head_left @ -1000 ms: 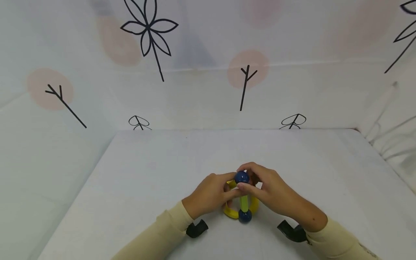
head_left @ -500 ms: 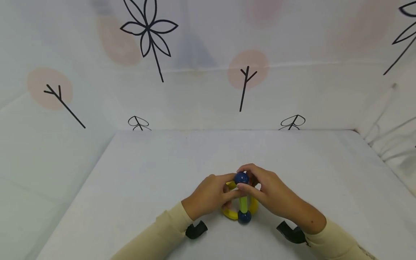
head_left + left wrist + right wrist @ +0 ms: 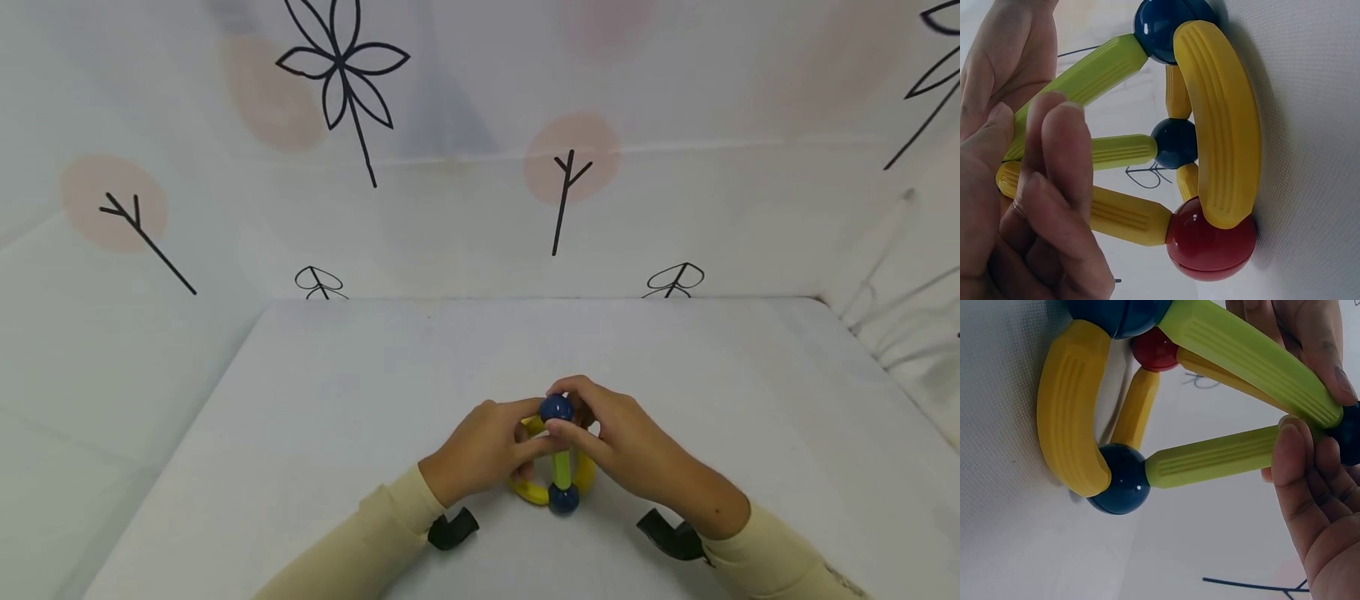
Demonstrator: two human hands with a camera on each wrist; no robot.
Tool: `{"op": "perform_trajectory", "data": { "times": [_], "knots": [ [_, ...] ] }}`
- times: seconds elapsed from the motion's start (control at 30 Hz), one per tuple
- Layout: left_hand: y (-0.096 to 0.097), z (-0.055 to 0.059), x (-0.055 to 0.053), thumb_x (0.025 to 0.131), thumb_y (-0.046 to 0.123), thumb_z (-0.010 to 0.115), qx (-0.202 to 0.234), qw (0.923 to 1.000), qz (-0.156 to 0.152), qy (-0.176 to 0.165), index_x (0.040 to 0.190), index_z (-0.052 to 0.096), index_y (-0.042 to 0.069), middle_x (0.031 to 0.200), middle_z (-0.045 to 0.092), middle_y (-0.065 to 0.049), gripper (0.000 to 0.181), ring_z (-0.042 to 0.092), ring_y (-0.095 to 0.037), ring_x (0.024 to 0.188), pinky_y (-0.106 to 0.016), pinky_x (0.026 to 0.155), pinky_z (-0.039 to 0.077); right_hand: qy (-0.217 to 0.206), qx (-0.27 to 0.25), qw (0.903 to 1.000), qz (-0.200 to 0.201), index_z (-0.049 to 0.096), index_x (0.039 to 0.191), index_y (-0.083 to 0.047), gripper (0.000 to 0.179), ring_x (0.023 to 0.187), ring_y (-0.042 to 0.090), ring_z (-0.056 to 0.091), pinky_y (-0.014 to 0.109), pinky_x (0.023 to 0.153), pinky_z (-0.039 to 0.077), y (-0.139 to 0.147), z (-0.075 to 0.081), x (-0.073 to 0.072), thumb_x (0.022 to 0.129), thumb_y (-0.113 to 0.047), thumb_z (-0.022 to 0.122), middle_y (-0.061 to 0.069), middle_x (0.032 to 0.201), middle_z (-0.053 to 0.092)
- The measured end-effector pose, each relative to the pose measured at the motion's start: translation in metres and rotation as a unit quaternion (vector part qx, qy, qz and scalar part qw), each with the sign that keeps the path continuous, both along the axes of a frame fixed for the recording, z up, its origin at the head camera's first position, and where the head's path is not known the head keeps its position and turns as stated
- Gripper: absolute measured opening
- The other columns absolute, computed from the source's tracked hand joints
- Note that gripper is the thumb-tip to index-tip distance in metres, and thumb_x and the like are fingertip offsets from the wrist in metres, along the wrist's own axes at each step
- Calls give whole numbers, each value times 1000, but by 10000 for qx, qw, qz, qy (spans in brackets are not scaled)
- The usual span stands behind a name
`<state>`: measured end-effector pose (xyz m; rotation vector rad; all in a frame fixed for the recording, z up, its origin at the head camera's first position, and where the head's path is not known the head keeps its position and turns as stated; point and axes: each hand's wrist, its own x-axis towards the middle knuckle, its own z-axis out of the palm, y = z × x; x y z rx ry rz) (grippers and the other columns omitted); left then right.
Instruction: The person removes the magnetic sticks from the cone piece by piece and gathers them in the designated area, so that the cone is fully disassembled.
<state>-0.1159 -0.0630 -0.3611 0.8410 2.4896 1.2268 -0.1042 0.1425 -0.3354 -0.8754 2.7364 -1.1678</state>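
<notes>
A pyramid of magnetic balls and sticks stands on the white table before me. Its round base joins curved yellow sticks (image 3: pixel 1222 125) to two blue balls (image 3: pixel 1119 478) and a red ball (image 3: pixel 1210 240). Two lime-green sticks (image 3: pixel 1210 456) and a straight yellow stick (image 3: pixel 1129 215) slope up to a blue top ball (image 3: pixel 557 407). From the left, my left hand (image 3: pixel 476 450) grips the upper stick ends just under that ball, its thumb across the front. My right hand (image 3: pixel 637 442) pinches around the top ball and the stick ends from the right. Fingers partly hide the top joint.
The white table (image 3: pixel 360 375) runs back to a pale wall (image 3: pixel 465 225) printed with flowers and twigs. Dark curved pieces lie by the sleeves, one at the left wrist (image 3: pixel 452 531) and another at the right wrist (image 3: pixel 671 535).
</notes>
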Motion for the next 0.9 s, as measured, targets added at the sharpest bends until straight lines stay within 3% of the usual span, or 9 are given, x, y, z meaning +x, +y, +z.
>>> {"op": "perform_trajectory", "data": {
  "times": [0.53, 0.9],
  "knots": [
    [-2, 0, -1, 96, 48, 61, 52, 10000, -25, 7, 120, 63, 25, 52, 60, 12, 33, 62, -6, 46, -20, 44, 42, 116, 30, 9999, -14, 50, 125, -15, 27, 82, 1, 57, 21, 65, 49, -4, -1, 1, 103, -29, 57, -11, 90, 61],
    [-1, 1, 0, 96, 46, 61, 15, 10000, -9, 1, 121, 62, 25, 53, 61, 13, 33, 62, -3, 46, -20, 44, 42, 5, 84, 10000, -46, 48, 126, -16, 27, 81, 4, 57, 22, 65, 49, -4, -1, 1, 104, -30, 55, -11, 91, 61]
  ]
}}
